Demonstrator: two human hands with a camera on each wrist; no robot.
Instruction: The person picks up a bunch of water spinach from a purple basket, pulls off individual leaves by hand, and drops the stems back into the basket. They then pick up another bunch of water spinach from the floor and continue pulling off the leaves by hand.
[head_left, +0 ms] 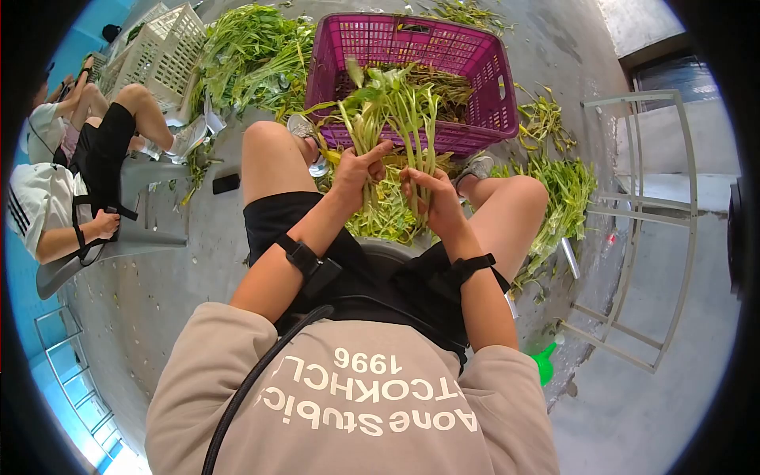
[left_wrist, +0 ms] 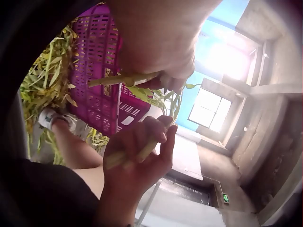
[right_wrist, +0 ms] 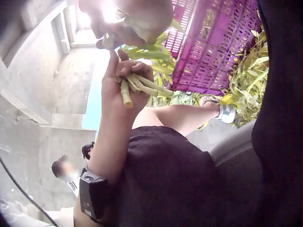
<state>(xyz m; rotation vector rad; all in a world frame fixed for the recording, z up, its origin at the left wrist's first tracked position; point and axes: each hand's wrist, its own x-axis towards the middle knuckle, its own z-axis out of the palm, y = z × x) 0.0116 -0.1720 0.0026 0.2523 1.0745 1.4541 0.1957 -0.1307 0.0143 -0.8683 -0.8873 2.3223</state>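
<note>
Head view, centre frame: I've got one bunch of green stalks (head_left: pixel 393 119) held upright between the knees, with both hands on its lower end. Left hand (head_left: pixel 358 170) has fingers curled round the stems, thumb across the front. Right hand (head_left: pixel 431 194) is wrapped round the stems just beside it, slightly lower; the two hands are nearly touching.

Left wrist view shows the right hand (left_wrist: pixel 142 156) at centre gripping a few pale stem ends, too blurred for me to count. Right wrist view shows the left hand (right_wrist: pixel 124 87) at upper centre pinching roughly three or four pale cut stems (right_wrist: pixel 139 85), ends poking out below the fist.

Count of the rest:
- One pink crate (head_left: pixel 483 71), top centre, right behind the bunch, with some greens inside.
- Two white crates (head_left: pixel 162 51), upper left, stacked on a lean.
- Loose heaps of greens (head_left: pixel 249 55) on the floor: one left of the pink crate, one (head_left: pixel 562 190) at right by my right knee, and scraps under the hands.
- One grey metal rack (head_left: pixel 649 229) at right edge.
- One dark flat item (head_left: pixel 226 183) on the floor, left of my left knee.
- Seated people at left edge, at least two (head_left: pixel 71 198).
- One wrist strap per arm, so two.
</note>
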